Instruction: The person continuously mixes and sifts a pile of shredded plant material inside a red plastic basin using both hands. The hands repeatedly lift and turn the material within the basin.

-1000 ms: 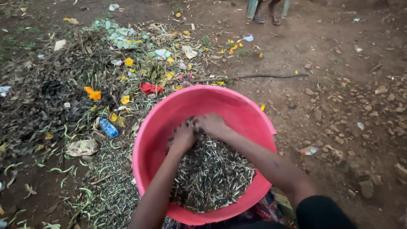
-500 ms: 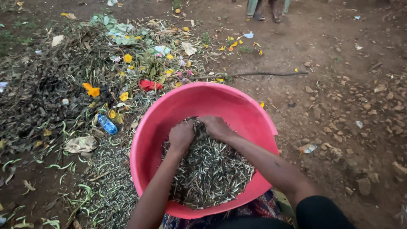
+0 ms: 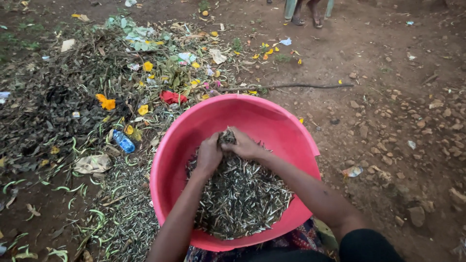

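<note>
On bare brown earth, low in the middle of the view, sits a large round pink plastic basin (image 3: 272,121). Contents: a heap of thin dark-green and pale dried pods or leaf slivers (image 3: 240,199), piled against the near wall; far wall bare. Both hands meet at the top of the heap. Left hand (image 3: 209,154) and right hand (image 3: 244,144) are pressed together, fingers curled around a small clump of the slivers (image 3: 226,137) lifted between them.

Left of the basin: a wide spread of dark plant litter (image 3: 58,111) with yellow petals, a red scrap (image 3: 171,97), a crushed blue plastic bottle (image 3: 124,141) and crumpled paper (image 3: 92,164). Beyond the far rim lies a long thin stick (image 3: 291,87). Right of the basin: loose stones on dirt (image 3: 412,126).

Top edge: another person's sandalled feet (image 3: 306,20), cut off above the ankles. Patterned cloth (image 3: 291,240) under the near rim, mostly hidden.
</note>
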